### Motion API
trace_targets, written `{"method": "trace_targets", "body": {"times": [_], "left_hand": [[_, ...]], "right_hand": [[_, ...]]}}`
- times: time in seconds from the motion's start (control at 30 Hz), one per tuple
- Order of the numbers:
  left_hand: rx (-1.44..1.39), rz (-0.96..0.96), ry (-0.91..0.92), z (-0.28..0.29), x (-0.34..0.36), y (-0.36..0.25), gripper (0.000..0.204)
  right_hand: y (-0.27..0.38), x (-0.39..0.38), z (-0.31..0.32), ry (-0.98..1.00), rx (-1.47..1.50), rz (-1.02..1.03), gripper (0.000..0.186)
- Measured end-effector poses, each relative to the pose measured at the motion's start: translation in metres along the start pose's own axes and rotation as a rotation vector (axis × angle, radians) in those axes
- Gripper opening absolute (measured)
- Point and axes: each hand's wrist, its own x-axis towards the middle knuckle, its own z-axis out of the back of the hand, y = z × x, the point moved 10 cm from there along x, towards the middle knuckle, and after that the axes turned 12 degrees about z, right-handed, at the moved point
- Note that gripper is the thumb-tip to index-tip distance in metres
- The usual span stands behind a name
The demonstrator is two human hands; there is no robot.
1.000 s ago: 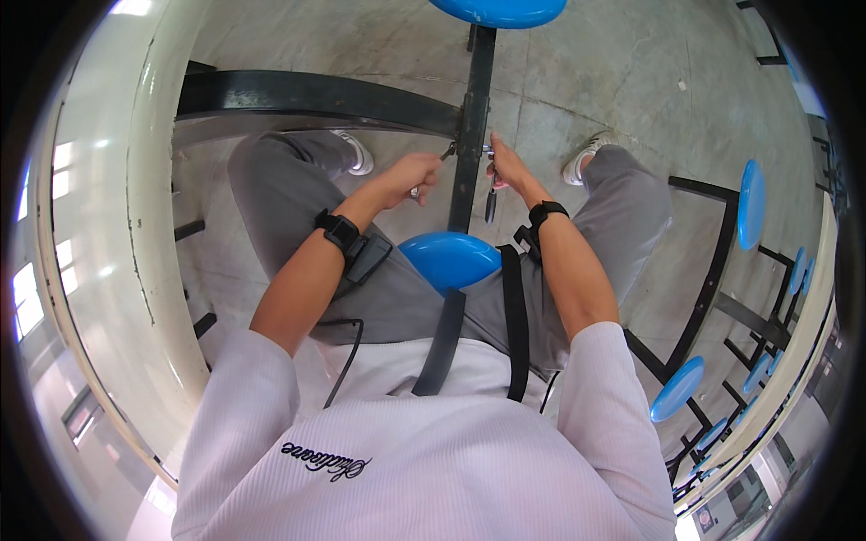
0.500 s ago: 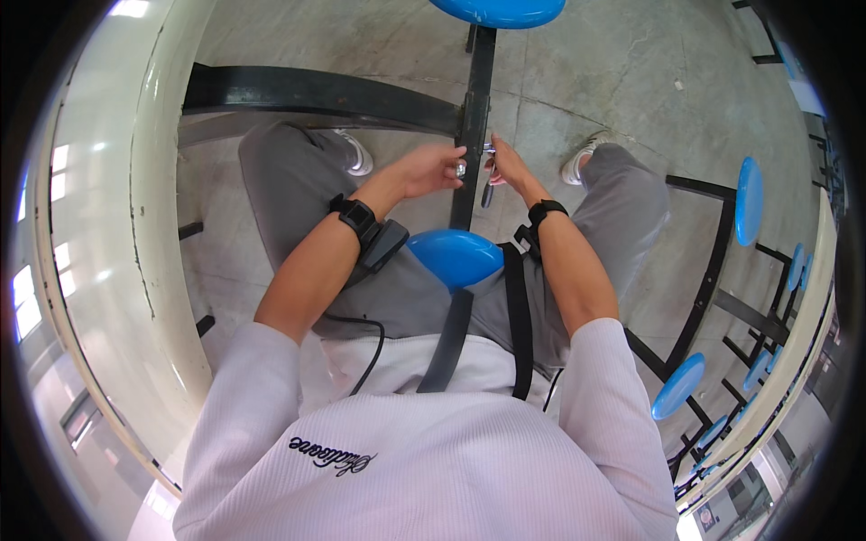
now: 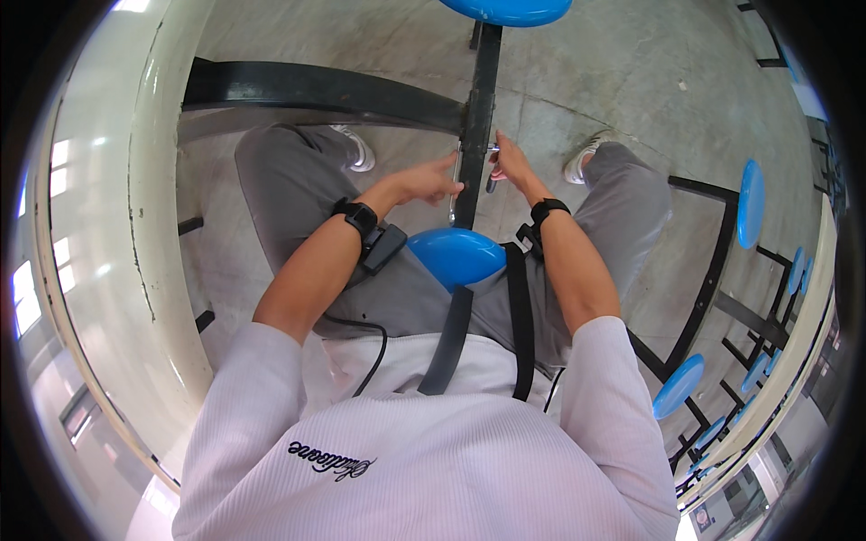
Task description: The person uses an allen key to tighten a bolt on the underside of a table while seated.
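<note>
My left hand (image 3: 433, 180) is closed on a long silver tool (image 3: 452, 213), probably a wrench, lying lengthwise along the left side of the black steel bar (image 3: 483, 72). On the bar's other side, my right hand (image 3: 510, 160) grips a tool (image 3: 492, 184) with a dark handle and silver head, at a small metal fitting on the bar. Fingers partly hide both tools. The bar runs from the blue seat (image 3: 456, 252) between my legs to another blue seat (image 3: 505, 9) above, and a curved black beam (image 3: 316, 86) joins it from the left.
A long cream tabletop edge (image 3: 162, 180) runs down the left. Grey concrete floor (image 3: 613, 63) lies under the frame, my feet either side of the bar. At the right are rows of black frames with blue seats (image 3: 749, 203) and another cream table (image 3: 803, 352).
My left hand moved right and up to the bar, then slightly down; the silver tool in it now lies lengthwise beside the bar. My right hand stays at the fitting, its dark handle showing less.
</note>
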Motion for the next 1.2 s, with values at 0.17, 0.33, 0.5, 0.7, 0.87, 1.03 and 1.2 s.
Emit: {"method": "trace_targets", "body": {"times": [0.17, 0.33, 0.5, 0.7, 0.87, 1.03, 1.2], "left_hand": [[0.072, -0.011, -0.051, 0.005, 0.002, 0.002, 0.088], [0.113, -0.009, -0.040, 0.006, 0.004, 0.000, 0.087], [0.502, -0.076, -0.254, 0.028, 0.029, 0.019, 0.081], [0.411, -0.011, -0.211, 0.016, 0.043, 0.018, 0.056], [0.426, 0.066, -0.174, 0.018, 0.037, 0.005, 0.039], [-0.030, 0.114, -0.115, 0.022, 0.023, -0.002, 0.023], [-0.326, 0.055, -0.020, 0.016, 0.007, -0.018, 0.022]], "right_hand": [[0.000, -0.001, -0.001, 0.013, 0.001, -0.017, 0.060], [-0.004, -0.002, 0.003, 0.021, -0.018, -0.058, 0.063], [0.005, -0.008, -0.001, 0.005, -0.030, -0.085, 0.065], [0.000, -0.012, 0.000, 0.017, 0.007, -0.155, 0.070], [0.006, -0.016, 0.002, 0.038, -0.100, -0.160, 0.078], [0.006, -0.021, -0.001, 0.085, -0.078, -0.208, 0.072], [0.005, -0.023, -0.001, 0.128, -0.012, -0.227, 0.071]]}}
